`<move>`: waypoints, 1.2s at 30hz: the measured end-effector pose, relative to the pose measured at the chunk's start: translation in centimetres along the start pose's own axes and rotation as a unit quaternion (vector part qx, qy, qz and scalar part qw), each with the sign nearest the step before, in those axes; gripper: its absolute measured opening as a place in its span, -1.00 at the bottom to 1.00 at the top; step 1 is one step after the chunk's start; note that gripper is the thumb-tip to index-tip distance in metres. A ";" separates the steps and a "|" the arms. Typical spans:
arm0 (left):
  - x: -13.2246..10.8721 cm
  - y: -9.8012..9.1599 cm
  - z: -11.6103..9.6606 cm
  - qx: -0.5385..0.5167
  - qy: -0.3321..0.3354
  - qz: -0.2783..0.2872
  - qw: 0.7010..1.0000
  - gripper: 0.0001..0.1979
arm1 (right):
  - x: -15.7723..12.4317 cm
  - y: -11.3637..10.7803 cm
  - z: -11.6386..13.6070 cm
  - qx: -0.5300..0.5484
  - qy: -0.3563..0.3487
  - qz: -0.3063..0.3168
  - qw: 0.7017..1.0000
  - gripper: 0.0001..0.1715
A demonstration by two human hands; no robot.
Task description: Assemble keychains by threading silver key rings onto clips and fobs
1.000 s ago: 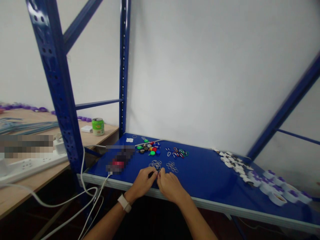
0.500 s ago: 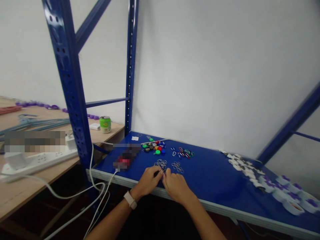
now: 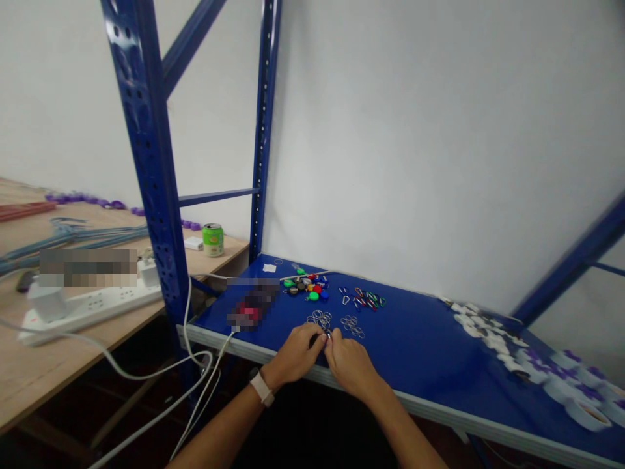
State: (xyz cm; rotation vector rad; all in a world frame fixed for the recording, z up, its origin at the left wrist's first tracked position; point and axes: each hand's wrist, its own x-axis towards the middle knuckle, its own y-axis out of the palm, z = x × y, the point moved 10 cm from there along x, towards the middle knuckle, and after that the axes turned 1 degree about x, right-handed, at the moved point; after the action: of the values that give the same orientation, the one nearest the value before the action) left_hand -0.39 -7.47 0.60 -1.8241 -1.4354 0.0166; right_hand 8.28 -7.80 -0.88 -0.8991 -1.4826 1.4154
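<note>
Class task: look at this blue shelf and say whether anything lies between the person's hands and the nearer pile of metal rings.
Nothing visible does: the left hand and right hand already reach the front edge of the nearer pile of metal rings.

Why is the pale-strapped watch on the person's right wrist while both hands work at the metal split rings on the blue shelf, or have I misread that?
That's misread in one respect: the watch is on the left wrist, not the right, as the head view shows. The rest stands: the left hand and right hand are at the metal split rings on the blue shelf.
</note>
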 end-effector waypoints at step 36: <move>-0.1 0.0 -0.8 -0.030 0.042 0.007 0.999 -0.76 | -0.8 -0.6 -4.9 0.427 0.038 -0.067 0.901 -0.56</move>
State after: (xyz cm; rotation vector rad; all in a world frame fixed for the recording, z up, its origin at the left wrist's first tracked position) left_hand -0.05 -8.05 1.11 -1.8609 -1.3783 -0.0948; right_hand 13.15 -6.81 -0.54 -0.2794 -0.6956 1.6737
